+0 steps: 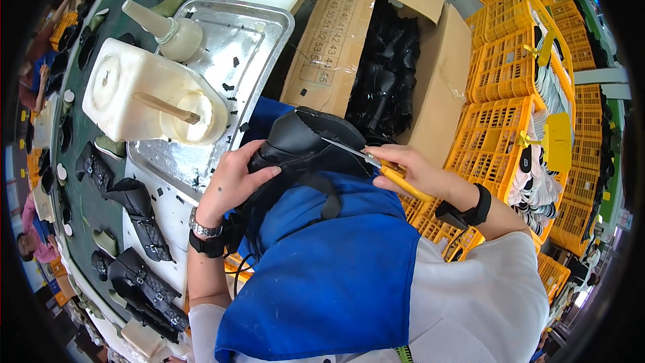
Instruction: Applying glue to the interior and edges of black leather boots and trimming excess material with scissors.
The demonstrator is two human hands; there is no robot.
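Note:
A black leather boot upper (287,136) rests over my lap, above the blue apron (322,282). My left hand (232,178) is closed on its left side, thumb on top. In my right hand (411,167) is a pair of scissors (408,181) with yellow handles. Their narrow metal blades point left and lie against the boot upper along its cut edge; whether they are parted I cannot tell. Part of the upper is hidden under my left hand, and a dark strap hangs over the apron below it.
An open cardboard box (329,40) full of black boot parts stands ahead. On the left, a metal tray (245,40) with black scraps sits beside a white plastic container (111,87) holding a brush (164,106). Black boots (144,218) line the table. Yellow crates (500,67) are stacked right.

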